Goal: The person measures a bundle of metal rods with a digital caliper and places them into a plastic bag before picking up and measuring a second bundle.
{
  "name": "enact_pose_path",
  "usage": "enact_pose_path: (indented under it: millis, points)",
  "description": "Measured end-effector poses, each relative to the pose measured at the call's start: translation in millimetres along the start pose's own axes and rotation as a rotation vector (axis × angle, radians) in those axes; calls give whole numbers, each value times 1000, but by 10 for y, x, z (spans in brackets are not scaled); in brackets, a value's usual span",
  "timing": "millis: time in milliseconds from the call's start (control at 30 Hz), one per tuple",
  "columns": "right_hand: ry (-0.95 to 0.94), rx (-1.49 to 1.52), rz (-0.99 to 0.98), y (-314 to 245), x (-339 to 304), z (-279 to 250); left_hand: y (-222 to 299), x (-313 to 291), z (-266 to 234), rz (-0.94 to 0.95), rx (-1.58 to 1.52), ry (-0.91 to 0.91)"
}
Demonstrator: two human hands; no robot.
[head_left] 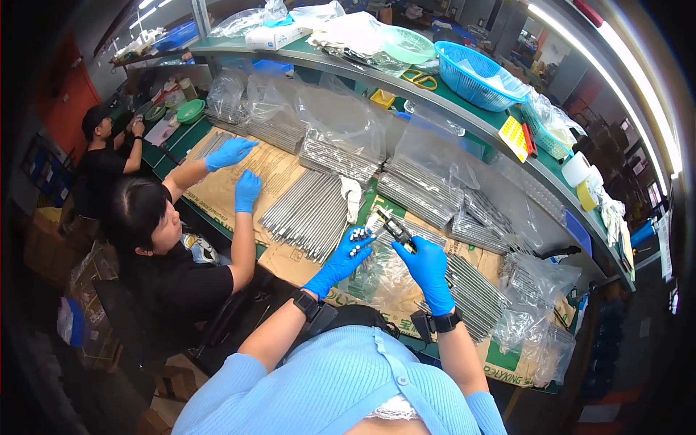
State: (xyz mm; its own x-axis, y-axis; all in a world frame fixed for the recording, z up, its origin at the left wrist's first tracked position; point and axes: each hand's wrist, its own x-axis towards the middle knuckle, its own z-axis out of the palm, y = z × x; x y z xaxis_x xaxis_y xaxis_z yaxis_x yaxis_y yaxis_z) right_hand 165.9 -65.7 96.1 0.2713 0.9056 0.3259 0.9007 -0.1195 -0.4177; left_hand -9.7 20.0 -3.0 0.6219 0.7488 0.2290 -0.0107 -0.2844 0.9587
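My left hand (pixel 342 264), in a blue glove, is closed round a few metal rods (pixel 359 235) whose bright ends show at the fingers. A black and silver digital caliper (pixel 395 228) is in my gloved right hand (pixel 428 270), its jaws near the rod ends. Whether the jaws touch a rod I cannot tell. To the left of my left hand lies a wide row of metal rods (pixel 306 216) on brown paper. Another spread of rods (pixel 475 299) lies to the right of my right hand. Clear plastic film (pixel 383 279) is beneath my hands.
At my left a co-worker in blue gloves (pixel 247 190) reaches over the brown paper (pixel 283 174). Bagged rod bundles (pixel 341 154) line the back of the table. Above them runs a shelf with a blue basket (pixel 475 80) and yellow scissors (pixel 420 79). Another person (pixel 109 145) sits farther left.
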Motion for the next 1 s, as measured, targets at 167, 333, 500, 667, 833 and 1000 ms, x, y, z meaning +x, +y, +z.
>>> enact_pose_path:
  millis: [167,333,500,667,833,1000]
  points:
    - [-70,38,7,-68,-195,-15,-47,31,91,-31,-76,34]
    - [-151,-7,38,-90,-229,-51,-35,13,55,35,70,10]
    - [-144,-29,32,-98,-285,-56,-88,-63,33,-59,-2,-49]
    - [-121,-7,16,-105,-316,-37,-31,-113,17,5,84,-56]
    - [-140,18,16,-79,-353,57,13,-195,0,7,40,-1]
    - [-213,26,46,-143,-367,15,-3,-234,-51,-3,28,-51]
